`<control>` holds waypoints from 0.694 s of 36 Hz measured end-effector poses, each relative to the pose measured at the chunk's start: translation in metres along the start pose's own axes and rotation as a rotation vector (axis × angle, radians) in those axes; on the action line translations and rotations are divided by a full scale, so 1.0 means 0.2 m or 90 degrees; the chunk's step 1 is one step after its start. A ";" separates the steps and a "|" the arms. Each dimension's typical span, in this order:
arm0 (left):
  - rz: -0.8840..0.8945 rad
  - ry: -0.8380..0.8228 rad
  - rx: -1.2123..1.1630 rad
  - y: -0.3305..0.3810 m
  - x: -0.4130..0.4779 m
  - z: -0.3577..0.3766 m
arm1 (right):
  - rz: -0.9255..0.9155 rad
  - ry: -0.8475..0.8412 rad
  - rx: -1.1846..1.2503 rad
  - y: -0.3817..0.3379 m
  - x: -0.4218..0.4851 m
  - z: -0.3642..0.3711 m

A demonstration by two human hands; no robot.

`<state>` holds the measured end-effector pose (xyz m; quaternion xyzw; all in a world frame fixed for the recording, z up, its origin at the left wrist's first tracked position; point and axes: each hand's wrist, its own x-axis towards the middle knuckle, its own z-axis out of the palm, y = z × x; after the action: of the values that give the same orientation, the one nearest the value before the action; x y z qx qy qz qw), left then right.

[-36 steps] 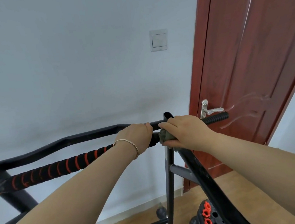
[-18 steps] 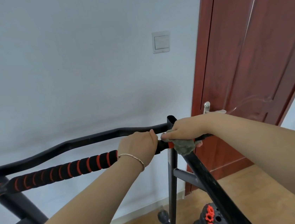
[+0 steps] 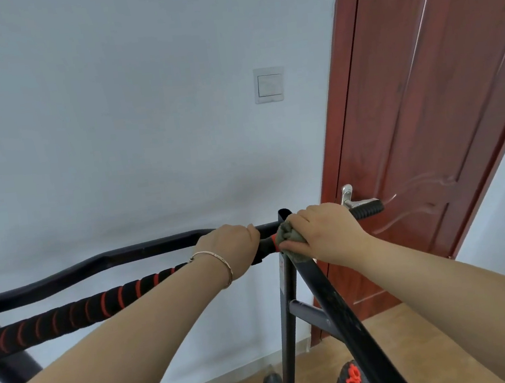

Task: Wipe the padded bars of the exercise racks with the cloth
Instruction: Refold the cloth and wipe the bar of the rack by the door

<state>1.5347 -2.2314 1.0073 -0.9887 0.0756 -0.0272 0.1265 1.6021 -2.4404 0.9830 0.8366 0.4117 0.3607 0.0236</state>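
Cloth (image 3: 289,236) grey-green, wadded, on blk/red-striped padded bar (image 3: 100,304).

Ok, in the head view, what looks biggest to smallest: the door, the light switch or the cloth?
1. door, by far.
2. light switch and cloth look about alike: the cloth is bunched in the right hand and nearer the camera, so I won't rank them.
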 end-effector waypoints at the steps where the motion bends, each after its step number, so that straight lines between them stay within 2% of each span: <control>1: -0.005 0.012 0.009 0.01 -0.01 0.01 | 0.031 -0.041 -0.010 -0.02 0.02 -0.02; 3: -0.016 0.033 0.028 0.02 -0.03 0.03 | 0.049 -0.139 -0.025 -0.04 0.07 -0.05; 5: -0.015 0.042 0.060 0.03 -0.06 0.05 | 0.070 -0.300 0.043 -0.05 0.14 -0.09; 7: 0.006 0.038 0.100 0.06 -0.08 0.05 | 0.223 -0.520 0.247 -0.02 0.20 -0.11; 8: 0.009 0.042 0.114 0.08 -0.09 0.05 | 0.301 -0.594 0.357 -0.01 0.22 -0.13; 9: 0.003 0.051 0.107 0.09 -0.10 0.05 | 0.333 -0.622 0.409 0.00 0.22 -0.13; 11: -0.020 0.052 0.066 0.10 -0.09 0.02 | 0.292 -0.580 0.379 -0.01 0.21 -0.14; 17: 0.003 -0.086 -0.116 0.03 0.01 -0.08 | 0.079 -0.326 0.061 -0.05 0.12 -0.07; 20: -0.009 -0.176 -0.234 0.07 0.00 -0.08 | 0.103 -0.224 -0.010 -0.08 0.05 -0.08; 22: -0.001 -0.175 -0.194 0.08 0.01 -0.07 | 0.086 -0.161 -0.014 -0.08 0.00 -0.06; 25: 0.032 -0.116 -0.070 0.07 0.03 -0.04 | 0.041 -0.072 -0.024 -0.04 -0.08 -0.05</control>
<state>1.5389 -2.2470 1.0122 -0.9903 0.0901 0.0704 0.0789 1.5851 -2.4496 0.9779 0.8678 0.3757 0.3211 0.0508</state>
